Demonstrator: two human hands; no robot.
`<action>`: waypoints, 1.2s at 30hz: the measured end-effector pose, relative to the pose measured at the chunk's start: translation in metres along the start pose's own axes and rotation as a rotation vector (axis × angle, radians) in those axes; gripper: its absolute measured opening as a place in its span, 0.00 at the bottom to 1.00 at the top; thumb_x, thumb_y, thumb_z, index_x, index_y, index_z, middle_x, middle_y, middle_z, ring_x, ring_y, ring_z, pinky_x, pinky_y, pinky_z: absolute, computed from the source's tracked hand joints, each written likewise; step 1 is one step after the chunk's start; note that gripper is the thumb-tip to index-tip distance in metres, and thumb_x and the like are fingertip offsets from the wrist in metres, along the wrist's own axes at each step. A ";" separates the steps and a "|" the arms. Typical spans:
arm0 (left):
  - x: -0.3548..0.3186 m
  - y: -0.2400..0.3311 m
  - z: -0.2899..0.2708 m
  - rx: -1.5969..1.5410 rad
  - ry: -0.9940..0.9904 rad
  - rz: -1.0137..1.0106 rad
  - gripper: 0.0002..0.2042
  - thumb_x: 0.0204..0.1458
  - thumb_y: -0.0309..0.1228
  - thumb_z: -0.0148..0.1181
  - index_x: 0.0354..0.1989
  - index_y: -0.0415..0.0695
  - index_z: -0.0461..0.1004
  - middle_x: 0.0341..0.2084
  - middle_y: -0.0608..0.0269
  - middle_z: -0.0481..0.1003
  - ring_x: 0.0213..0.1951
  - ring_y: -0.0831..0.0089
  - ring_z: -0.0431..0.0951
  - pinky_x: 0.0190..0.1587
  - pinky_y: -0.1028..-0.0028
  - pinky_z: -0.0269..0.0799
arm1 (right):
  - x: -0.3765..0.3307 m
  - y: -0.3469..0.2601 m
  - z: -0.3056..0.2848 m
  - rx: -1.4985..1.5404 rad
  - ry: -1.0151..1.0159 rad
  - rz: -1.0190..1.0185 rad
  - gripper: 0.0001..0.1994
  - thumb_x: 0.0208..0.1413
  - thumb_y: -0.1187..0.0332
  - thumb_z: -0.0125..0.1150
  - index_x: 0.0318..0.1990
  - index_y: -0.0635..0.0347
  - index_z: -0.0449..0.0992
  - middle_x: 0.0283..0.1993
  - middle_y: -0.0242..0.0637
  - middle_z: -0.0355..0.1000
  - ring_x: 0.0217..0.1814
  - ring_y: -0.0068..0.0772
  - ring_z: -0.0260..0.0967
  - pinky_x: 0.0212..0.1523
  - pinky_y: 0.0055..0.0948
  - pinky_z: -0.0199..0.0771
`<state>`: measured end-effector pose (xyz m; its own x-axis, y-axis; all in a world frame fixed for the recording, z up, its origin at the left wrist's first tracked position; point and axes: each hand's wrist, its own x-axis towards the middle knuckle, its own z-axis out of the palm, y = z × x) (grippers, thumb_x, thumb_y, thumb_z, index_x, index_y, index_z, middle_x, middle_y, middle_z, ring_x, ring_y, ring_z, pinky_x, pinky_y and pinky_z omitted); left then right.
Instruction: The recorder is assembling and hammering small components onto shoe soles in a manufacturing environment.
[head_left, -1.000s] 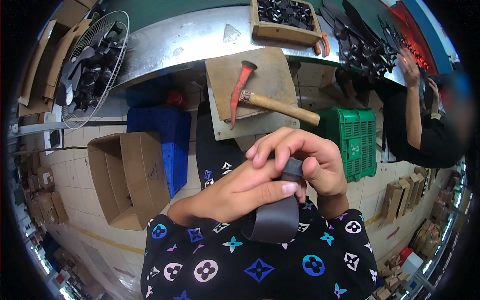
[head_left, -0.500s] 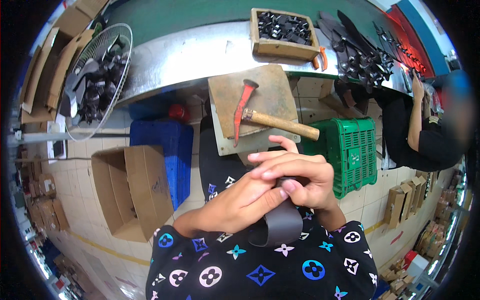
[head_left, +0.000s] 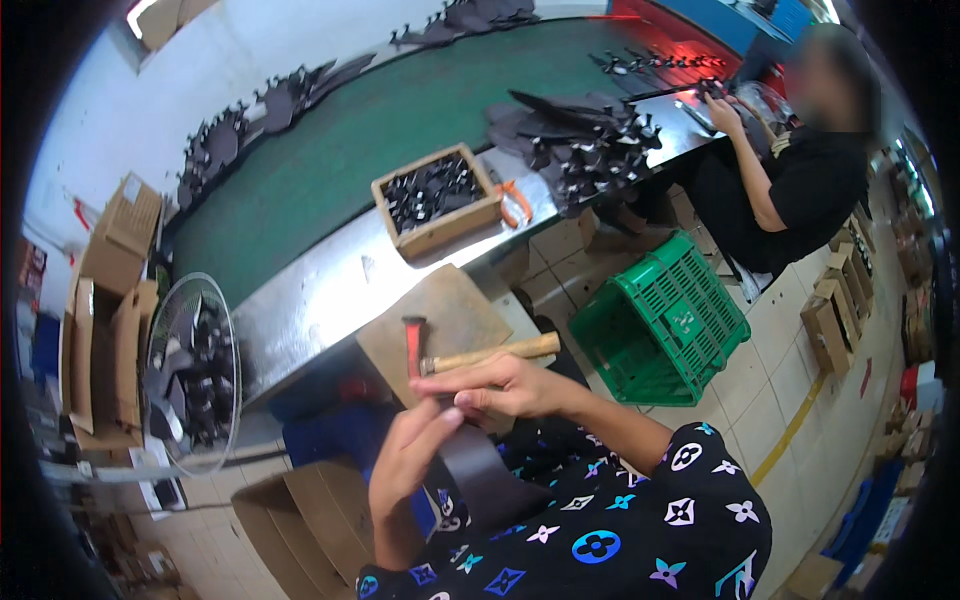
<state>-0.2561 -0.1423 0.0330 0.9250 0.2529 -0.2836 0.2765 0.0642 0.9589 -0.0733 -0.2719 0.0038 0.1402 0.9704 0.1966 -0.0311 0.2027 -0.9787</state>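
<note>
Stretching across back, long green-topped bench (head_left: 320, 165)! Green crate (head_left: 705, 305) tipped at right, square board (head_left: 450, 310) near front edge, red-headed hammer (head_left: 490, 354) across it. Left hand (head_left: 405, 455) clamped on dark strip (head_left: 485, 475), right hand (head_left: 510, 387) meeting it at strip's upper end, grip partly hidden, cannot tell. Strip slants down before patterned shirt (head_left: 640, 520).

Wide head-worn fisheye view, downward onto the nearby hands (head_left: 508, 386)

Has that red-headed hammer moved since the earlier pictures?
No, not noticeably any way: against the brown board beneath, the hammer lies at much the same slant as before; the view itself has turned.
</note>
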 end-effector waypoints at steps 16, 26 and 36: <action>-0.049 -0.040 -0.205 0.958 1.720 0.218 0.28 0.60 0.39 0.60 0.62 0.33 0.64 0.61 0.42 0.66 0.61 0.49 0.67 0.63 0.59 0.61 | 0.043 -0.032 -0.368 -0.861 1.126 -0.161 0.17 0.51 0.64 0.69 0.42 0.69 0.77 0.33 0.44 0.79 0.35 0.32 0.77 0.39 0.30 0.76; 0.068 0.105 -0.087 1.871 0.950 0.890 0.21 0.51 0.22 0.59 0.56 0.49 0.72 0.62 0.59 0.69 0.70 0.61 0.59 0.74 0.54 0.38 | 0.097 -0.113 -0.057 -0.794 -0.200 -0.679 0.20 0.53 0.75 0.65 0.55 0.59 0.72 0.50 0.42 0.72 0.49 0.44 0.75 0.46 0.37 0.77; -0.052 0.000 -0.364 1.580 1.162 -0.532 0.40 0.53 0.42 0.64 0.72 0.45 0.51 0.71 0.52 0.53 0.73 0.56 0.49 0.70 0.40 0.38 | 0.024 -0.026 -0.430 -1.516 0.755 0.229 0.17 0.59 0.57 0.60 0.43 0.64 0.79 0.43 0.52 0.77 0.48 0.54 0.75 0.49 0.48 0.74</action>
<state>-0.3988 0.1962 0.0518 0.2990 0.9129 0.2778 0.9438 -0.2399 -0.2274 0.3566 -0.3102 0.0084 0.6827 0.5963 0.4223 0.7191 -0.6509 -0.2434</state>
